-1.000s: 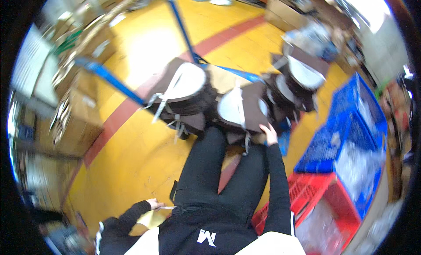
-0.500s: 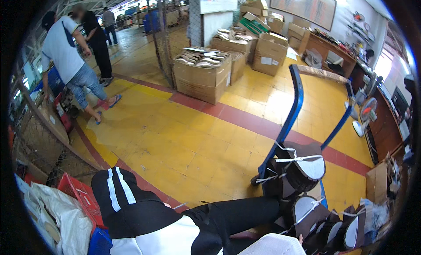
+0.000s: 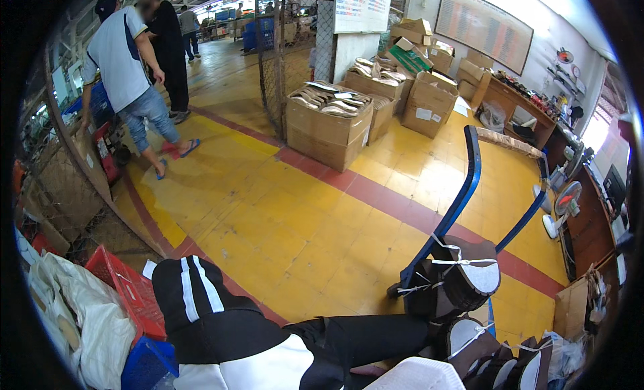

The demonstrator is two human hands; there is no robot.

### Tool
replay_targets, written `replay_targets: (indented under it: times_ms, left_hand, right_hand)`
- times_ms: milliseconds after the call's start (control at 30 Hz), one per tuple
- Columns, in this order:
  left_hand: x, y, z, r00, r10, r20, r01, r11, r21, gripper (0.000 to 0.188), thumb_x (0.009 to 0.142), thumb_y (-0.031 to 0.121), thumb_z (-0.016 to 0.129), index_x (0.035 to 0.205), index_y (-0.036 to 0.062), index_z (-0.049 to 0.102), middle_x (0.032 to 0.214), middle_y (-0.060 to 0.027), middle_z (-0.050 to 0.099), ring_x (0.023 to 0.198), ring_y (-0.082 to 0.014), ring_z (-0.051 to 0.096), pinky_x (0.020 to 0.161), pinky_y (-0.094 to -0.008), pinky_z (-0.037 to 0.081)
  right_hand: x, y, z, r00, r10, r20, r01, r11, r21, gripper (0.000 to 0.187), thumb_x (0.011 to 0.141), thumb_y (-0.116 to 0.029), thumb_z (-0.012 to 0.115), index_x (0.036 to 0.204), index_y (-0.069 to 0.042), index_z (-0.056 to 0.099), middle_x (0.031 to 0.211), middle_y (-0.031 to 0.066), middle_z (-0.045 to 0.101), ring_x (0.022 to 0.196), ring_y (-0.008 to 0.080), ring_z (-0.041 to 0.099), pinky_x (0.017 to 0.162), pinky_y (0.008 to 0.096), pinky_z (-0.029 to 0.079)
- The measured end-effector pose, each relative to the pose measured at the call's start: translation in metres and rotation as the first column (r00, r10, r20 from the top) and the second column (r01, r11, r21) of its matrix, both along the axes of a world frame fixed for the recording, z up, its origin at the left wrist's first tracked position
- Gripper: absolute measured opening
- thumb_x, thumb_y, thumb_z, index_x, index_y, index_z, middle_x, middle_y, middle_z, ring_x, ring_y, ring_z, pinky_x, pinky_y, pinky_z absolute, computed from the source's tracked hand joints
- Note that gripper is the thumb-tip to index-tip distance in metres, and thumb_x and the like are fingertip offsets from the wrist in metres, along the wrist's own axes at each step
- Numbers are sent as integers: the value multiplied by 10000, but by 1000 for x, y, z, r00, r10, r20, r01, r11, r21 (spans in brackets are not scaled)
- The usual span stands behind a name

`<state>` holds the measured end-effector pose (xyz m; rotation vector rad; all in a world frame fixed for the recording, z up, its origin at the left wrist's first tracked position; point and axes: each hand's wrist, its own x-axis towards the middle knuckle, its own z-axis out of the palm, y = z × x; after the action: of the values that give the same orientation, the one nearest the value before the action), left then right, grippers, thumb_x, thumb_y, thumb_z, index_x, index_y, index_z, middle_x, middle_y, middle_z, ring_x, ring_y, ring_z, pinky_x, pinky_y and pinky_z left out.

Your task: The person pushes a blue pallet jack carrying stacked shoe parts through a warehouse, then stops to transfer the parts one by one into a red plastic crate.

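Here, tied bundles of brown and white pieces lay at lower right, by the foot of a trolley's blue upright frame. The uppermost bundle, bound with knotted white ties, stood just in front of the frame; a second bundle and a further group of bundles lay nearer the lower edge, the latter partly cut off. The wearer's black trouser leg extended toward them. Whether either hand was spread, narrowed or holding anything could not be told, both being out of sight; the left sleeve, black with two white stripes, was bent at lower left. Near this sleeve were a red crate, a blue crate and a whitish sack. A dull red band crossed the yellow tiled floor. Beyond it, a cardboard box filled with sole-shaped pieces stood beside a wire-mesh partition. At upper left, a person in a white shirt stood near another dressed in black.
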<state>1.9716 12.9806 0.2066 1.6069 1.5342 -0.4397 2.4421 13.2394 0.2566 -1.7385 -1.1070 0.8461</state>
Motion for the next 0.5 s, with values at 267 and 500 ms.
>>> replay_targets:
  times_ms: [267,500]
  left_hand:
    - [-1,-12,-5,999,29,-13,-29,1000,-3,369,875,469,446,815,195,686,764,-93,659,803,-232,639,690,-390,499]
    - [7,-20,-11,998,67,-22,-67,998,-1,354,878,457,441,844,204,687,786,-95,662,819,-237,640,697,-396,501]
  right_hand:
    - [-41,-5,-5,986,167,-28,-169,981,-92,480,770,-378,585,1168,-115,525,1020,78,601,705,249,597,608,340,467]
    - [-49,-5,-5,968,245,-48,-250,958,-137,427,792,-356,561,1139,-108,543,1007,88,608,725,254,603,623,344,475]
